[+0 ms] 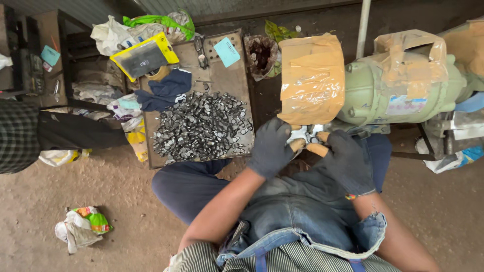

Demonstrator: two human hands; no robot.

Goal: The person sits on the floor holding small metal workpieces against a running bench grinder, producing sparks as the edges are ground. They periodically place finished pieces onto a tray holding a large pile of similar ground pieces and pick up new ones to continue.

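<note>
Small bright metal piece (307,134) pinched between both gloved hands, under the taped guard (312,78) at 12 o'clock. Left hand (270,147) and right hand (348,160) both closed on its edges. Looks stiff, light, probably sharp-edged and slick; I grip the rims. Pile of dark parts (201,126) at 9 o'clock.

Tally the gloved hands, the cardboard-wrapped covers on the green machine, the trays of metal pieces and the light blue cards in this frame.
Gloved hands: 2, the left hand and the right hand, together holding a small shiny metal piece
Cardboard-wrapped covers: 2
Trays of metal pieces: 1
Light blue cards: 2
Total: 7
</note>
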